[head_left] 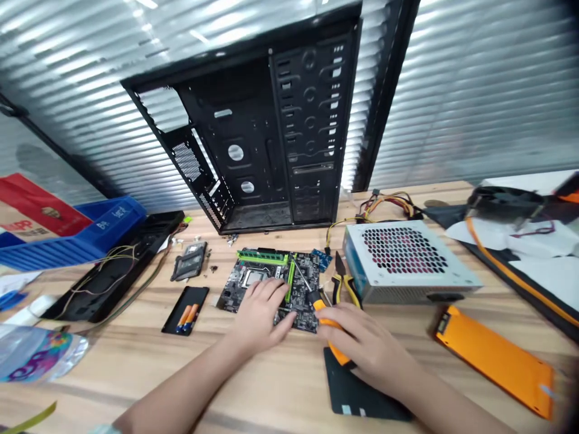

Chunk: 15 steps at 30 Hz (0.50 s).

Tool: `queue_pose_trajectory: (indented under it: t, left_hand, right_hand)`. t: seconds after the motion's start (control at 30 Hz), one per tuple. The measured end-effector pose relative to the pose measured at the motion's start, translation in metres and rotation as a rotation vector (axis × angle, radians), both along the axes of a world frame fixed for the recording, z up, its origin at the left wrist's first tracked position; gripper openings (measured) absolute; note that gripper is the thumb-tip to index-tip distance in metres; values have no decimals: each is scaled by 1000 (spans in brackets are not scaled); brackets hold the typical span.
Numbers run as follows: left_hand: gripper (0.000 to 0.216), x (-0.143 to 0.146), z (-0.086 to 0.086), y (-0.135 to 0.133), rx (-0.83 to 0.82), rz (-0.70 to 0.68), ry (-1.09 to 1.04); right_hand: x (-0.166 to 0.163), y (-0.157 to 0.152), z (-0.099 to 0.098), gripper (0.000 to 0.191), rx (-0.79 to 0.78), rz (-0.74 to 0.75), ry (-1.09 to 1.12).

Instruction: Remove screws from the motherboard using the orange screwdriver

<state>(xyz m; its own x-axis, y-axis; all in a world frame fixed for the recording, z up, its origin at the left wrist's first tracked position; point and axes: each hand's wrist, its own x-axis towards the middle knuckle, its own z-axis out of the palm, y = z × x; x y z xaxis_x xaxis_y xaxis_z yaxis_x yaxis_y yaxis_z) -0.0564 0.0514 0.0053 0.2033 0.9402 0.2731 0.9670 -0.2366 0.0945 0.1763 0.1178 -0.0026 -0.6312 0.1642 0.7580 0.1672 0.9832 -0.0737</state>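
A black motherboard (304,301) with green memory slots lies flat on the wooden table. One RAM stick (262,256) sits in a slot along its far edge, and a silver processor (253,276) shows at the left. My left hand (262,310) rests over the board's lower left part, fingers stretched out. In my right hand (362,337) is an orange and black screwdriver (323,307), its shaft pointing up and left over the board's right side. Whether the tip touches the board cannot be made out. Yellow and black pliers (344,283) lie just beyond my right hand.
Behind the board stands an open black computer case (253,132). A power supply (411,259) and an orange panel (497,361) lie right. On the left are a black tray with batteries (185,292), a hard drive bracket (189,260), a blue bin (104,223) and a plastic bottle (40,352).
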Motion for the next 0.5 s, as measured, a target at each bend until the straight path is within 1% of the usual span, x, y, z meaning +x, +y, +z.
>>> queue_pose_trajectory:
  t: [0.13,0.23,0.37,0.5]
  left_hand:
    - [45,6,-5,2,46,91,9]
    - [48,8,-9,2,95,129,25]
    - [48,7,-14,3,205,129,45]
    - [43,2,-16,6,324,79,90]
  right_hand:
    - [-1,-1,1,33,-4,5,5]
    - [-1,-3,-1,34,19,-4,5]
    - [-3,-3,-6,30,27,-9,-5]
    - [-5,-2,-9,25,22,-4,-7]
